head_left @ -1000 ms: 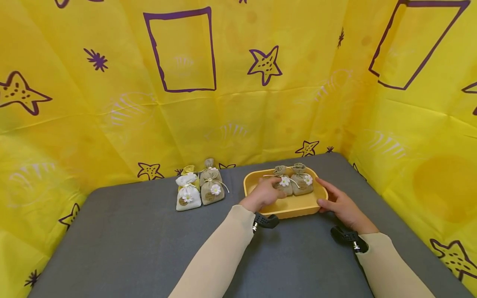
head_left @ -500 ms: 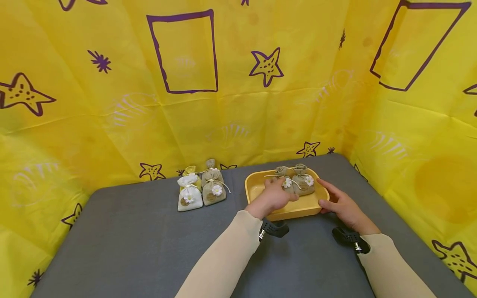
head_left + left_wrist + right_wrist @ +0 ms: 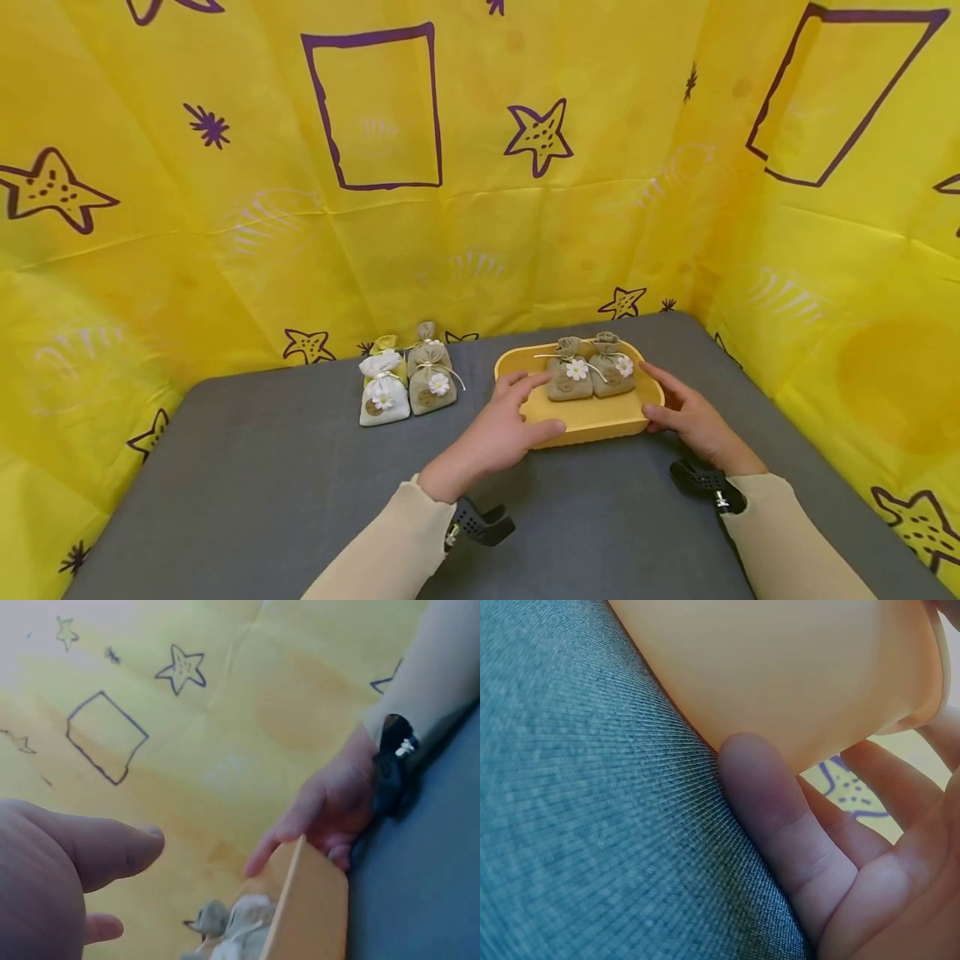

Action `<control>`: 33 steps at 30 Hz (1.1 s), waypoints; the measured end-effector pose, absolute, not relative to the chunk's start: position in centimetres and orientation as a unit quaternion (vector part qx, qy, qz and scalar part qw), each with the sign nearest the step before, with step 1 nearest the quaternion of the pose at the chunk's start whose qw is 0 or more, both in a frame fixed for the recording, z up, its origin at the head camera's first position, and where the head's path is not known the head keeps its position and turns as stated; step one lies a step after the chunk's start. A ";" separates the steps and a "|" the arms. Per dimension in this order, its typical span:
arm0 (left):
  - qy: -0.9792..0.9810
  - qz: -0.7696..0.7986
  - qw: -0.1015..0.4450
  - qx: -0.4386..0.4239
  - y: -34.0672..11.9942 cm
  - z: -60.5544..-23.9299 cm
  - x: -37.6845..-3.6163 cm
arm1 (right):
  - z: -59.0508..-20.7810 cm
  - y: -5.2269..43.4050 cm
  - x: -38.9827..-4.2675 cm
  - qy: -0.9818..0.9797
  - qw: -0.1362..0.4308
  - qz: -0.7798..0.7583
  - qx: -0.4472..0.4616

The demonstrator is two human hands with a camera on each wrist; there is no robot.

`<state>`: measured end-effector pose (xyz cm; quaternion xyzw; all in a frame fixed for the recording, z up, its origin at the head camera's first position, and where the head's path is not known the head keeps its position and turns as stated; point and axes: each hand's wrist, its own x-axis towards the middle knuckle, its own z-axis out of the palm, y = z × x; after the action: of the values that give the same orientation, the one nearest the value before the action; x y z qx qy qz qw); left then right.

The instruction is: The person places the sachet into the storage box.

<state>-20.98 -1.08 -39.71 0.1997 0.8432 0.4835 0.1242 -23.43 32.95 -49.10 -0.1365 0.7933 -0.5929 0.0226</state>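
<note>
Two brown drawstring sachets with white daisies, one on the left (image 3: 570, 380) and one on the right (image 3: 613, 375), lean side by side in a yellow plastic tray (image 3: 592, 433). My left hand (image 3: 504, 429) is at the tray's left end, thumb and fingers spread, holding nothing. In the left wrist view its thumb (image 3: 120, 851) stands apart from the tray. My right hand (image 3: 693, 421) grips the tray's right end. The right wrist view has that thumb (image 3: 761, 780) against the outer wall near the tabletop, with the fingers farther round the end.
Left of the tray stand a white sachet (image 3: 384, 396), a brown sachet (image 3: 432, 387), a yellow sachet (image 3: 396, 367) partly hidden behind, and another brown one (image 3: 426, 333) at the back. A yellow printed cloth (image 3: 480, 225) rises behind the grey tabletop (image 3: 262, 467).
My left hand has let go of the left sachet in the tray and drawn back left and toward me, its fingers spreading. My right hand keeps its hold on the tray.
</note>
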 end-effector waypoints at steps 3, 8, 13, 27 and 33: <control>0.832 0.503 0.130 0.197 -4.1 -39.9 -20.1 | -49.1 32.9 -23.3 0.795 0.022 -0.592 -0.132; 0.830 0.512 0.131 0.179 -9.2 -40.6 -18.8 | -49.0 33.0 -23.2 0.796 0.022 -0.591 -0.129; 0.845 0.510 0.122 0.102 -13.9 -41.6 -18.1 | -48.8 33.0 -23.1 0.799 0.023 -0.588 -0.124; 0.707 0.689 0.160 -0.012 -27.2 -45.2 -20.3 | -49.0 32.8 -23.3 0.800 0.025 -0.587 -0.123; 0.684 0.712 0.157 0.017 -29.7 -45.7 -21.8 | -48.8 32.8 -23.4 0.798 0.032 -0.588 -0.125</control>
<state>-21.78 -29.69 -45.67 0.0171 0.6841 0.7121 0.1567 -23.35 32.81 -48.84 -0.1250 0.7985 -0.5880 0.0317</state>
